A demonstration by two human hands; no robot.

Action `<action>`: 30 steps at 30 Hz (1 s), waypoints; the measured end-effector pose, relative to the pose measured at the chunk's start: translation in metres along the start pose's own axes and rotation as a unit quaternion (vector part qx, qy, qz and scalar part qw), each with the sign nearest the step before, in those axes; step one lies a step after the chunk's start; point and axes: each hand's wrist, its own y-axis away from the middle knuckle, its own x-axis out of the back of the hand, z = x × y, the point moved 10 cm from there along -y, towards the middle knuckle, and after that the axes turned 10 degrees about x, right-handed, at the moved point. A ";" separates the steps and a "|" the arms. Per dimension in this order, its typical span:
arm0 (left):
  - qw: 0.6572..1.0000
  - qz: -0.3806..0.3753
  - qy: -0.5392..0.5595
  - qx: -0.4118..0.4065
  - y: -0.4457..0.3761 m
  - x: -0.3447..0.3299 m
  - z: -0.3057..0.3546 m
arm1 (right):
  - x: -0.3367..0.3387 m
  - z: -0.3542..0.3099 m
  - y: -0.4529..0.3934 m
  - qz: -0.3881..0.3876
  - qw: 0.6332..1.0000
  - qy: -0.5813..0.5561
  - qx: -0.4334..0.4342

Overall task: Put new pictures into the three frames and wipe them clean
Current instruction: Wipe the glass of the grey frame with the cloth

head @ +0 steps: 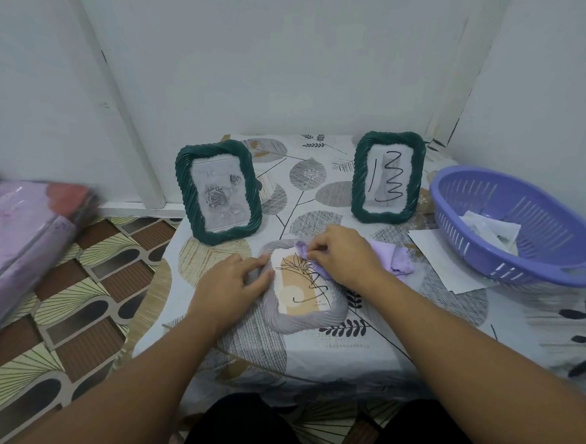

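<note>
1. Currently the left hand [230, 284] rests on the left edge of the grey frame [300, 319], fingers fairly straight and pressing, thumb near the rim. Risk: this is the only anchor. If the pressure eases, the frame can skid on the tablecloth [397, 330] under the wiping strokes.

2. Grey frame lies flat at the near centre of the table, slightly rotated. Ribbed, rope-like border. Its picture is beige and white with a black line-drawn flower and a loose black scrawl across the glass. Whether the scrawl is on the glass or on the print, I cannot tell. Risk: if it is ink on the glass, rubbing may smear it rather than lift it.

3. Right hand [342, 257] pinches the lilac cloth [397, 260] at the frame's upper right corner; the rest of the cloth trails off to the right on the table. Risk: the bunched cloth covers little glass per stroke, so patches may be missed.

4. Left green frame [219, 191] stands upright behind, well apart, with a grey rose picture. Right green frame [387, 177] stands upright further right, with black scrawls on its front. Risk: a wide elbow sweep could tip either one.

5. Paper [444, 258] lies beside the purple basket [516, 225] at far right; more papers sit inside the basket.
</note>
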 end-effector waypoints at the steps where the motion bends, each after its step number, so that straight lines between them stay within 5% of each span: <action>1: 1.000 -0.001 0.000 0.002 0.000 0.000 0.000 | 0.000 -0.003 0.000 -0.012 1.000 0.003 0.005; 30: 1.000 0.002 0.003 0.001 0.001 0.002 0.001 | 0.004 0.002 0.012 -0.002 0.998 -0.018 -0.054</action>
